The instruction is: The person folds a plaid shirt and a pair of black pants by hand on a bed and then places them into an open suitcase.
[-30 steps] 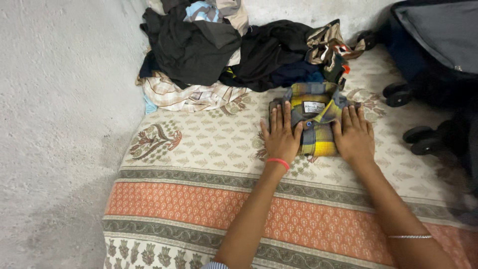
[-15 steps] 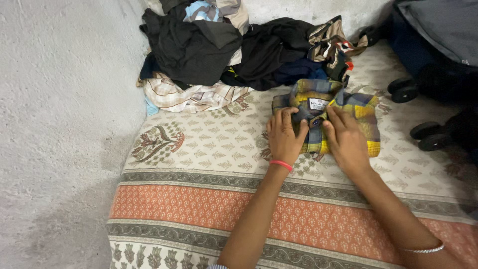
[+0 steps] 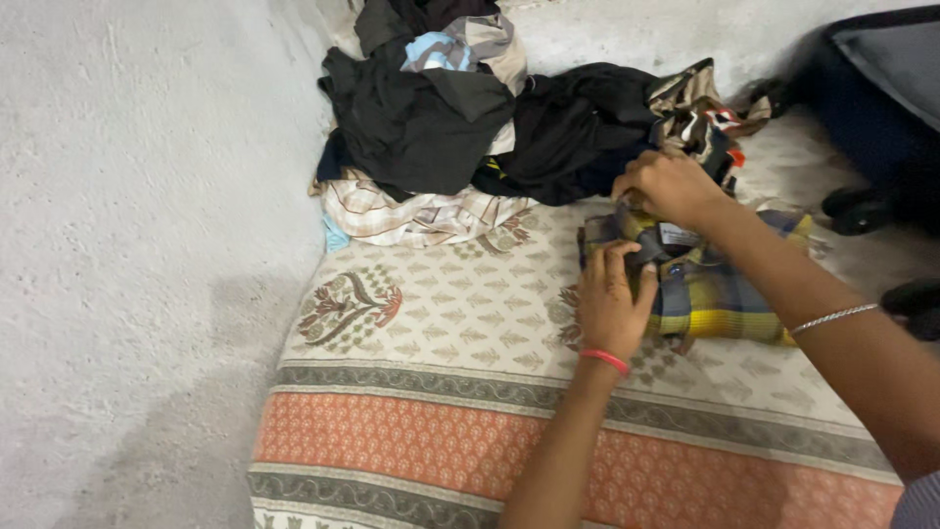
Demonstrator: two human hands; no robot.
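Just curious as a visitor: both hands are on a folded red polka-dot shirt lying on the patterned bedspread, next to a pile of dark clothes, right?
Not quite: the head view shows the folded shirt is yellow and grey plaid. Otherwise yes: left hand and right hand are on it, on the patterned bedspread, beside the pile of dark clothes.

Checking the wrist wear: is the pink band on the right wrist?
No, the pink band circles the left hand's wrist; the right wrist carries a thin silver bangle.

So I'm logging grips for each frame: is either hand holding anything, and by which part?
Both hands are on the folded plaid shirt: the left hand pinches its left edge, the right hand grips it at the collar end.
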